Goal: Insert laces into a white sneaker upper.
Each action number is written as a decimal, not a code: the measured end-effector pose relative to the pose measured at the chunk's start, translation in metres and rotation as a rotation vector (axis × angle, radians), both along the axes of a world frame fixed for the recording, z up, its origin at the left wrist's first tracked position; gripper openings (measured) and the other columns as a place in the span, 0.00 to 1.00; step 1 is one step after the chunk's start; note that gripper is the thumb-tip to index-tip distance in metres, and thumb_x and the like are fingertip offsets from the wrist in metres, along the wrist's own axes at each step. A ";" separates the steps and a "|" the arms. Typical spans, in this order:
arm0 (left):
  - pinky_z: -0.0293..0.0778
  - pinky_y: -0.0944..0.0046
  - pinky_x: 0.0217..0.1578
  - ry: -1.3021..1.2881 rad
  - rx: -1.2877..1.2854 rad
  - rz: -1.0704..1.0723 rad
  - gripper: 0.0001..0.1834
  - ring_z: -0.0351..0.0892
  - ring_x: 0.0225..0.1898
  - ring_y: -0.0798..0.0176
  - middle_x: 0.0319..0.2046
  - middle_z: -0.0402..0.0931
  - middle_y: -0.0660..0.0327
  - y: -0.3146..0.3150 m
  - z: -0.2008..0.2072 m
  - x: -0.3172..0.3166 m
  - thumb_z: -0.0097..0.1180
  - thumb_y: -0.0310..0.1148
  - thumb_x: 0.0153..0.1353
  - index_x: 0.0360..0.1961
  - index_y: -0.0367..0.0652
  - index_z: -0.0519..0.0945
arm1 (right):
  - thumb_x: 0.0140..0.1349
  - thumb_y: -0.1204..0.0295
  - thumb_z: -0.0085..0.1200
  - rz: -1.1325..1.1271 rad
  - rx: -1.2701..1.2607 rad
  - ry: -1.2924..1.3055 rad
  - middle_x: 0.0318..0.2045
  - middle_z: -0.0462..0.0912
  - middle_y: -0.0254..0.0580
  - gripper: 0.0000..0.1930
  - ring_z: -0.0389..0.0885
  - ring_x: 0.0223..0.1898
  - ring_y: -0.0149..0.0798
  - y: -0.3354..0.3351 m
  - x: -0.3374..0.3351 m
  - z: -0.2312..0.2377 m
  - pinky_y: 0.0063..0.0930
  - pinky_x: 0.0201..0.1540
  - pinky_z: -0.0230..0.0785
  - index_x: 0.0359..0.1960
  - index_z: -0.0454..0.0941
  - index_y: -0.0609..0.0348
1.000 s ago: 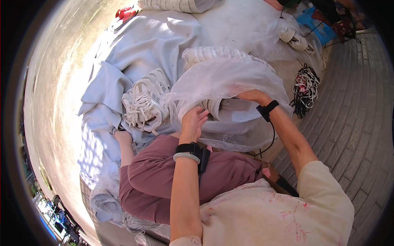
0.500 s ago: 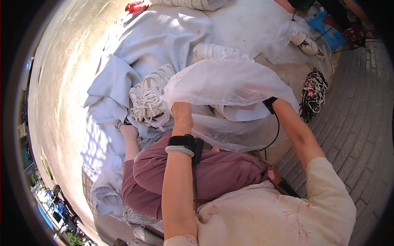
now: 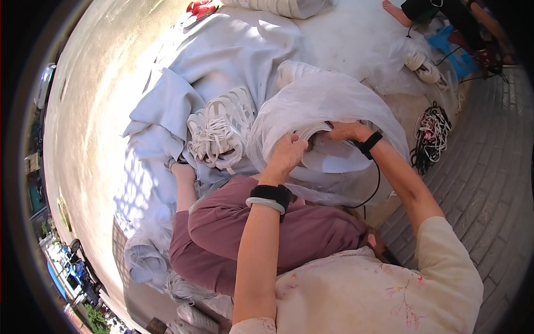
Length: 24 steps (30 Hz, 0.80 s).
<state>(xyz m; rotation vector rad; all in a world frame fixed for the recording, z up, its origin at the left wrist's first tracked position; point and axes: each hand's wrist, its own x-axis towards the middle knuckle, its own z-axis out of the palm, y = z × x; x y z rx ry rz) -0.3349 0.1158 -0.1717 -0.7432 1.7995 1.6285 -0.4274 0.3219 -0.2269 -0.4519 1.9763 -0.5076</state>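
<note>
A large translucent plastic bag point(image 3: 339, 97) lies open before me, its mouth facing my lap. Inside its opening are a bundle of white layered pieces point(image 3: 312, 131) with curved edges and a smooth flat white piece point(image 3: 329, 161). My left hand point(image 3: 288, 151) is closed at the bundle's left end; what its fingers pinch is hidden. From the right, my right hand point(image 3: 349, 131) reaches into the mouth, its fingers bent over the bundle's other end. Left of the bag stand several white lace-up shoe uppers point(image 3: 222, 125), nested together.
A pale blue-grey cloth point(image 3: 228, 61) spreads beyond the shoe uppers. Black, white and pink cords point(image 3: 431, 133) lie in a tangle at right, beside grey paving point(image 3: 473, 167). Another person's bare foot point(image 3: 396, 12) shows at the far right, near a blue bag point(image 3: 453, 53). A cable hangs from my right wristband point(image 3: 370, 146).
Both hands, earlier covered by the plastic, now show at the bag's mouth and have come closer together. The plastic is drawn back, and the layered white bundle has come into sight.
</note>
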 end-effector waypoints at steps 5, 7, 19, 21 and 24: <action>0.65 0.62 0.28 -0.127 0.010 -0.183 0.23 0.67 0.31 0.65 0.31 0.70 0.59 0.038 -0.007 0.009 0.54 0.40 0.54 0.45 0.32 0.72 | 0.52 0.51 0.58 0.044 -0.372 0.524 0.48 0.78 0.54 0.31 0.74 0.47 0.50 -0.010 0.027 0.003 0.35 0.54 0.65 0.52 0.73 0.64; 0.65 0.62 0.26 -0.153 0.011 -0.139 0.24 0.66 0.30 0.65 0.30 0.69 0.60 0.042 -0.014 0.014 0.54 0.42 0.55 0.45 0.32 0.72 | 0.54 0.53 0.58 -0.168 -0.468 0.115 0.41 0.81 0.47 0.28 0.76 0.42 0.39 -0.002 0.019 0.002 0.30 0.47 0.69 0.50 0.75 0.62; 0.70 0.54 0.46 -0.080 0.037 0.029 0.33 0.73 0.49 0.53 0.52 0.70 0.51 0.024 -0.045 0.027 0.52 0.48 0.59 0.57 0.32 0.67 | 0.60 0.63 0.52 -0.607 -0.552 -0.350 0.26 0.78 0.35 0.14 0.75 0.31 0.27 -0.014 0.012 -0.035 0.20 0.33 0.69 0.39 0.78 0.63; 0.70 0.55 0.45 -0.367 0.155 0.175 0.32 0.73 0.48 0.54 0.51 0.71 0.53 0.040 -0.010 0.010 0.52 0.48 0.60 0.57 0.34 0.68 | 0.60 0.64 0.52 -0.605 -0.536 -0.330 0.26 0.78 0.35 0.14 0.75 0.31 0.27 -0.005 0.006 -0.038 0.20 0.33 0.69 0.39 0.78 0.63; 0.70 0.56 0.44 -0.343 0.104 0.079 0.30 0.74 0.46 0.55 0.51 0.71 0.54 0.035 -0.027 0.019 0.51 0.48 0.60 0.56 0.36 0.69 | 0.60 0.64 0.52 -0.560 -0.554 -0.323 0.26 0.78 0.36 0.14 0.76 0.31 0.27 -0.020 -0.002 -0.036 0.21 0.33 0.69 0.39 0.78 0.63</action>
